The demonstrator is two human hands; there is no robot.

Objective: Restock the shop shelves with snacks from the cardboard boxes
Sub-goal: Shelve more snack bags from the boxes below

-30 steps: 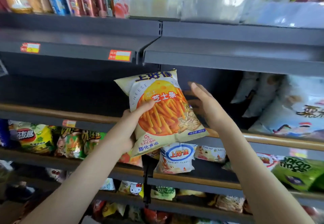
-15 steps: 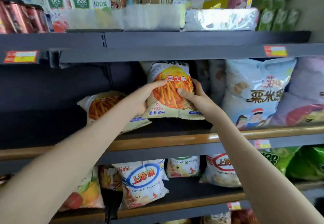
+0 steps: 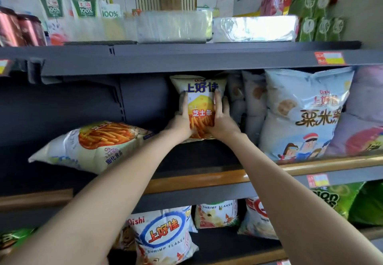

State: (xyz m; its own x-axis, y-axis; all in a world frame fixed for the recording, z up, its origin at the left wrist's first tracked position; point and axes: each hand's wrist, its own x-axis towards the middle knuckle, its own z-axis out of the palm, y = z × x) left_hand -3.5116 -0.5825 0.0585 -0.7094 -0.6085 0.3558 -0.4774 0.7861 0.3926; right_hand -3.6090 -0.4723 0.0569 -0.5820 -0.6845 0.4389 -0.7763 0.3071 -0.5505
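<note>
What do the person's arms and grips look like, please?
The left grip and right grip are ungloved, with no rings that I can make out. The left forearm and right forearm are bare: no sleeves, watch or bracelet in view.

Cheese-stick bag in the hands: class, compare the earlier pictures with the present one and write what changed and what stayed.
The cheese-stick bag went from tilted out in front, in the left hand alone, to upright deep on the middle shelf. The right hand, first open beside it, took hold of its right edge. The lying bag to the left and the big blue bag stayed put.
</note>
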